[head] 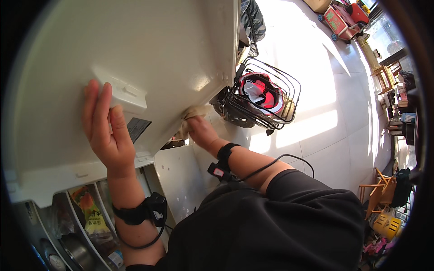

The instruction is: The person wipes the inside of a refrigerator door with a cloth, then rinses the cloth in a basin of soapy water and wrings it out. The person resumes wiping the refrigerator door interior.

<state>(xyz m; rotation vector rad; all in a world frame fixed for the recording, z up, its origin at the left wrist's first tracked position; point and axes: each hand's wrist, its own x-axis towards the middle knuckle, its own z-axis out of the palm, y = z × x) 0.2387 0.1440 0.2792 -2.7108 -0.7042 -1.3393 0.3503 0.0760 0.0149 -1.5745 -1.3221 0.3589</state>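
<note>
A large white glossy panel point(162, 44), apparently part of a refrigerator, fills the upper left. My left hand point(110, 128) is raised against it with fingers extended, beside a small white plastic housing point(130, 96); it holds nothing. Below that housing a dark label point(138, 128) bears writing. At the panel's lower right edge, my right hand point(201, 130) grips a crumpled beige cloth point(195, 111), whose far part lies against the panel. Both forearms wear black straps with small devices and cables.
Food packages point(90, 210) and a metal pot point(78, 250) stand on shelves at lower left. A black wire basket point(295, 98) holds a red helmet point(268, 98). Farther right are a red cart point(340, 23), a wooden chair point(383, 193) and a yellow basket point(387, 226) on the tiled floor point(325, 145).
</note>
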